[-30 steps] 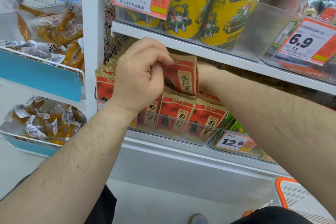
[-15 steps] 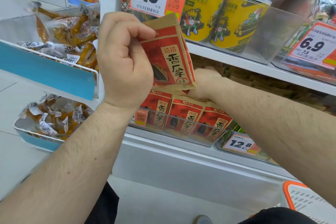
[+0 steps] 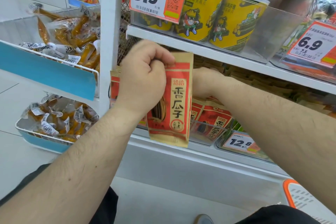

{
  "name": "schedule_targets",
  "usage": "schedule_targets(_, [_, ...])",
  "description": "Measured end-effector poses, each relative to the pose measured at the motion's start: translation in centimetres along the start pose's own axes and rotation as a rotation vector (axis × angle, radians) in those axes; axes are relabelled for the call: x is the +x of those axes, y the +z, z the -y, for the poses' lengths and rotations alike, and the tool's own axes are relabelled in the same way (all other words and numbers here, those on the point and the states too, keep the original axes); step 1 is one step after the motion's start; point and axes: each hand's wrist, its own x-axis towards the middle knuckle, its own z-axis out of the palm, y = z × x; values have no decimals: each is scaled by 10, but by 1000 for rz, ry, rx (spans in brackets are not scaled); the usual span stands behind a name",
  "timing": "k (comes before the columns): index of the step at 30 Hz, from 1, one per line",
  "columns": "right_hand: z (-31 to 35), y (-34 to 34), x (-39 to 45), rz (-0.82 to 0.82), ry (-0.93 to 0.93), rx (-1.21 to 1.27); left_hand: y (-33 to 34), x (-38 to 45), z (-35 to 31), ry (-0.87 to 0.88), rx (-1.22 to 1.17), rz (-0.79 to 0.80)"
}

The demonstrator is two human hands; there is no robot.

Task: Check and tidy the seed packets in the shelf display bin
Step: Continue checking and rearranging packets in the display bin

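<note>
Upper shelf [image 3: 209,51] low over bin [image 3: 209,132]; held packet [image 3: 174,100] blocks front; right side open.

Seed packet [image 3: 172,100]: flat pouch, red face framed in kraft-tan, black characters down a pale strip, striped sunflower seeds pictured at lower left; held upright by its top edge, in front of the bin, slightly motion-blurred
Seed packets in bin [image 3: 212,118]: same design, stood upright in rows, leaning back
Display bin [image 3: 209,135]: clear plastic, set on the lower shelf
</note>
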Motion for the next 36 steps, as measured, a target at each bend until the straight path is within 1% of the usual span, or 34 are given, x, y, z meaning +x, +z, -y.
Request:
schedule_targets(1, [-1, 0, 0, 5, -5, 12, 2, -4, 3, -74, 27, 79])
schedule_targets(4, [-1, -7, -14, -49, -12, 166, 6, -13, 11, -166, 94, 229])
schedule_targets(8, [7, -14, -67, -268, 13, 543, 8, -20, 16, -219, 103, 326])
schedule_targets(10, [14, -11, -94, -369, 49, 807, 10, -22, 14, -241, 72, 341])
schedule_targets(11, [17, -7, -106, -389, 76, 976, 12, -24, 13, -242, 61, 343])
schedule_targets(13, [25, 0, -125, -349, 126, 1324, 16, -28, 9, -240, 58, 357])
schedule_targets(14, [30, 4, -132, -310, 137, 1445, 18, -31, 7, -253, 49, 376])
schedule_targets(15, [32, 11, -136, -293, 142, 1486, 20, -34, 4, -269, 22, 402])
schedule_targets(17, [32, 24, -137, -319, 162, 1503, 24, -39, 0, -332, -63, 426])
schedule_targets(19, [25, 33, -137, -358, 208, 1582, 26, -40, 0, -436, -157, 406])
schedule_targets(20, [22, 37, -137, -378, 227, 1620, 26, -40, 3, -488, -183, 405])
schedule_targets(22, [16, 44, -138, -401, 248, 1658, 24, -40, 8, -565, -180, 453])
schedule_targets(24, [13, 52, -138, -370, 259, 1729, 21, -41, 8, -600, -170, 505])
schedule_targets(27, [12, 59, -139, -292, 272, 1860, 22, -43, 4, -633, -201, 506])
schedule_targets(31, [10, 59, -141, -290, 261, 1830, 27, -43, 1, -729, -282, 471])
schedule_targets(36, [9, 55, -144, -313, 272, 1839, 29, -45, 1, -736, -310, 475])
